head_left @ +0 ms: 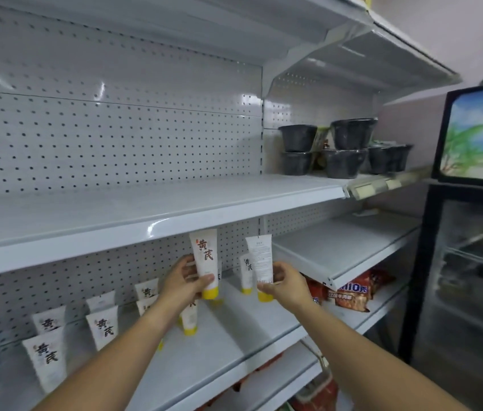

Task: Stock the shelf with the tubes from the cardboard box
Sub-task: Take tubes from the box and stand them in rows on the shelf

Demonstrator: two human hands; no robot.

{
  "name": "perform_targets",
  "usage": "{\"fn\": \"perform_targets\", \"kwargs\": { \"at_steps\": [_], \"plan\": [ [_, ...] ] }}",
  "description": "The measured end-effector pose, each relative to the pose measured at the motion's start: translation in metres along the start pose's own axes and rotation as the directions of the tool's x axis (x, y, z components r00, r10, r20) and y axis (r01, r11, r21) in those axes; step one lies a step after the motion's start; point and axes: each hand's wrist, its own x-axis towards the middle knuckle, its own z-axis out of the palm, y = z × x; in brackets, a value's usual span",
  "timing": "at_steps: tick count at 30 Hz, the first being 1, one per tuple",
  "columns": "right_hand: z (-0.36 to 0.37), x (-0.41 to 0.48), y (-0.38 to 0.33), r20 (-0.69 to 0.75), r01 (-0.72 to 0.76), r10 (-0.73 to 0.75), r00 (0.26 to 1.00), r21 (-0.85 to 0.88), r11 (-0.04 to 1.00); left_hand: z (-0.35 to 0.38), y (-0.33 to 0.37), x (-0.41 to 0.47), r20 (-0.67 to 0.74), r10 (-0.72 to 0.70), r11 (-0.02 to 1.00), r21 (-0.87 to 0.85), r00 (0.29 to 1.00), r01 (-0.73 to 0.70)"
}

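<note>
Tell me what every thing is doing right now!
Left hand: closed around a tube, held up.
Left tube: upright, yellow cap down, front label showing.
Right hand: closed around another tube.
Right tube: upright, cap down, back print showing.
Tubes on the shelf: standing on their caps in rows.
Black bowls: stacked, wrapped.
Snack bags: lying on the lower right shelf.
Fridge: door shut.

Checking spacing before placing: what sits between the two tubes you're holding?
Head view: one shelved tube stands behind the gap between the left-hand tube and right-hand tube.
</note>
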Motion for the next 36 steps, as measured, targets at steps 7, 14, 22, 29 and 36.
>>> {"fn": "perform_targets", "kwargs": {
  "at_steps": [7, 14, 22, 29, 36],
  "plan": [
    [-0.01, 0.026, 0.022, -0.026, -0.017, 0.017, 1.0, 0.003, 1.0, 0.028, -0.02, 0.029, 0.038, 0.003, 1.0, 0.005, 0.999, -0.003],
    [-0.023, 0.059, 0.045, 0.008, -0.001, 0.0, 1.0, 0.019, 1.0, 0.056, -0.034, 0.053, -0.031, -0.005, 0.999, 0.044, 1.0, 0.007],
    [-0.034, 0.11, 0.074, 0.116, 0.055, -0.057, 0.992, 0.018, 0.998, 0.088, -0.054, 0.066, -0.174, -0.02, 0.995, 0.088, 0.985, 0.036],
    [-0.007, 0.14, 0.1, 0.227, 0.053, -0.065, 0.972, 0.058, 0.997, 0.095, -0.086, 0.065, -0.283, -0.046, 0.989, 0.12, 0.958, 0.083],
    [0.022, 0.149, 0.113, 0.268, 0.038, -0.052, 0.962, 0.057, 0.998, 0.096, -0.116, 0.071, -0.301, -0.062, 0.986, 0.132, 0.952, 0.106]
  ]
}}
